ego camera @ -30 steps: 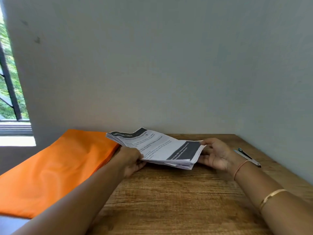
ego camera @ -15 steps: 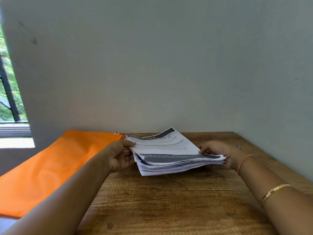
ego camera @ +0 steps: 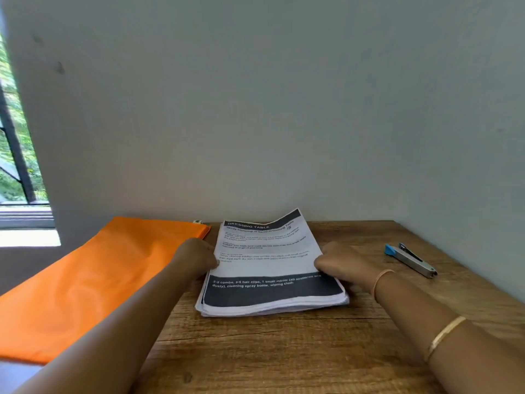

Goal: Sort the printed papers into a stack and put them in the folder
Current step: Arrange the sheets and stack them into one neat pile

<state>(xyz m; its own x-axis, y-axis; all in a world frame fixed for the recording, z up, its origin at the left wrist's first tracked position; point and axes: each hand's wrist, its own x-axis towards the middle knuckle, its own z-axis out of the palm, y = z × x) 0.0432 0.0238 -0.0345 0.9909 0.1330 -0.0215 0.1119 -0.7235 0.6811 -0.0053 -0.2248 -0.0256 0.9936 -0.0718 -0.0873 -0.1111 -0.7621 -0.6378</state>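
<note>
Wooden table [ego camera: 284,354], rectangular paper stack [ego camera: 267,268]

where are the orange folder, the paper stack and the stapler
orange folder [ego camera: 85,285]: head view, middle of its flat face
paper stack [ego camera: 264,265]: head view, white middle of the top sheet
stapler [ego camera: 412,260]: head view, its metal body

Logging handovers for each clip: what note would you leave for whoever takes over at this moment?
Left hand: at the left edge of the paper stack, grip unclear.
Right hand: at its right edge, grip unclear.
The stack lies flat on the table, roughly squared; the orange folder lies beside it, on the left.
Done: papers gathered into one stack.
Left: slide the stack into the folder.
</note>
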